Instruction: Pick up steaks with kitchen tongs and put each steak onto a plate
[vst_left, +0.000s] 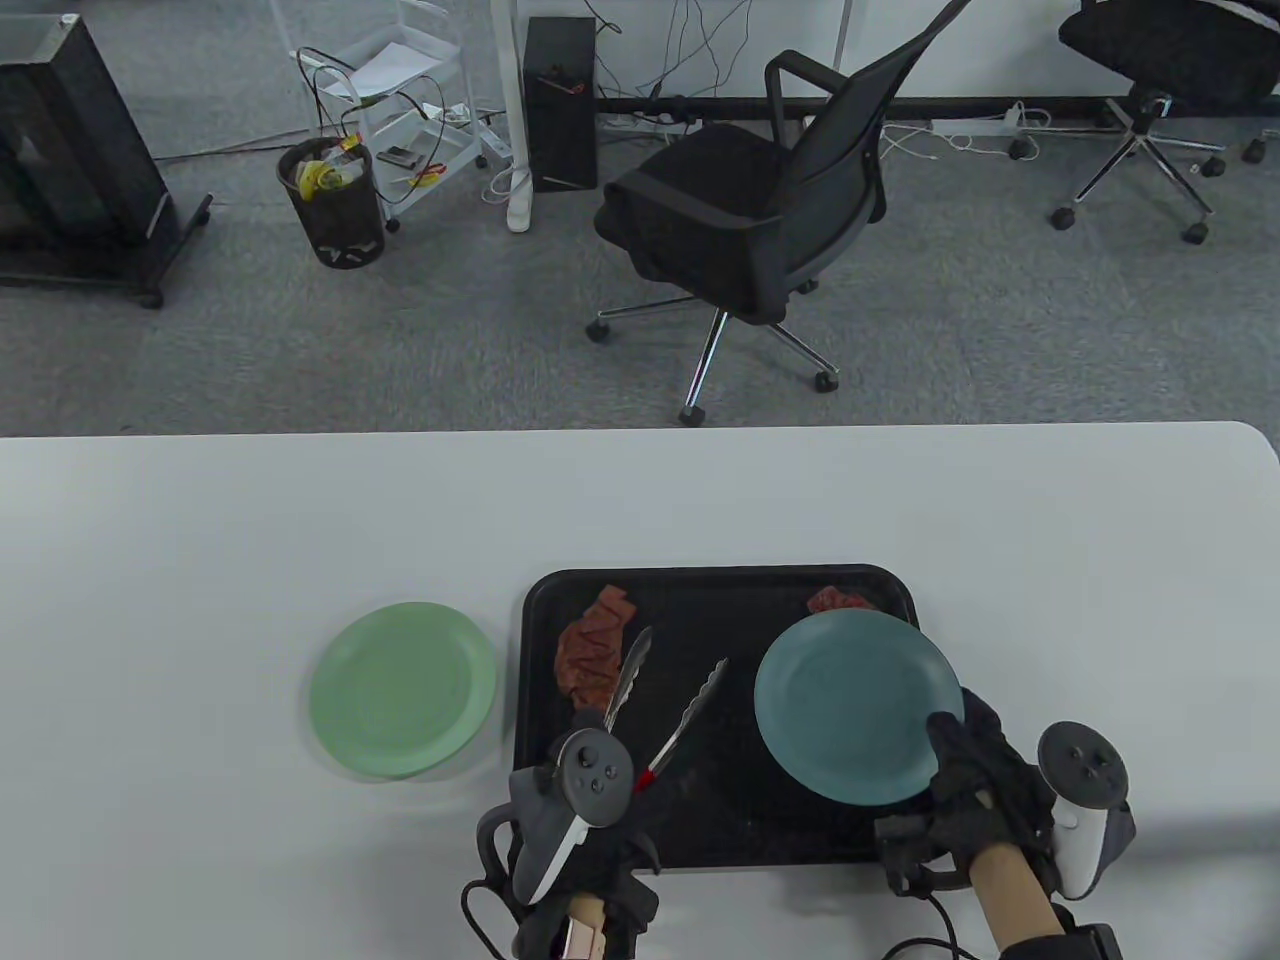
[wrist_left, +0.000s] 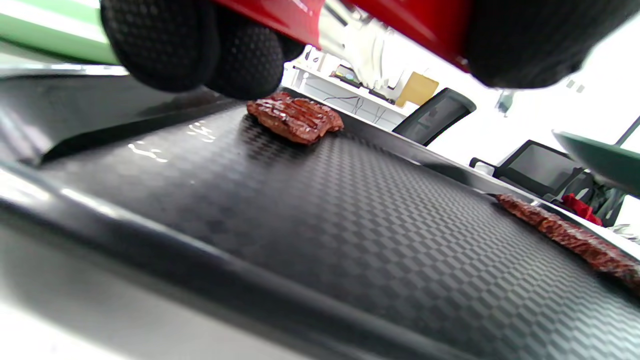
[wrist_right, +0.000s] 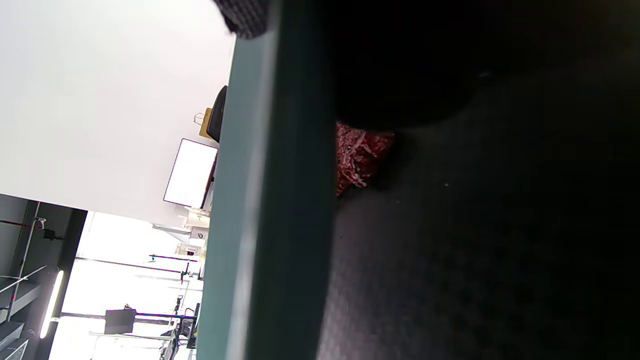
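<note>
The left hand (vst_left: 575, 800) grips open tongs (vst_left: 665, 705) over the tray (vst_left: 720, 830) beside a steak (vst_left: 590, 655), while the right hand (vst_left: 975, 790) holds a teal plate (vst_left: 855, 705).

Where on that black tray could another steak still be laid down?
The tray's bare middle, between the tongs and the teal plate, and its near edge are free. Its left end is crowded by a steak; another steak peeks out behind the plate.

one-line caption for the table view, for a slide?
Left hand holds open tongs beside a steak on the black tray; right hand holds a teal plate above it.
</note>
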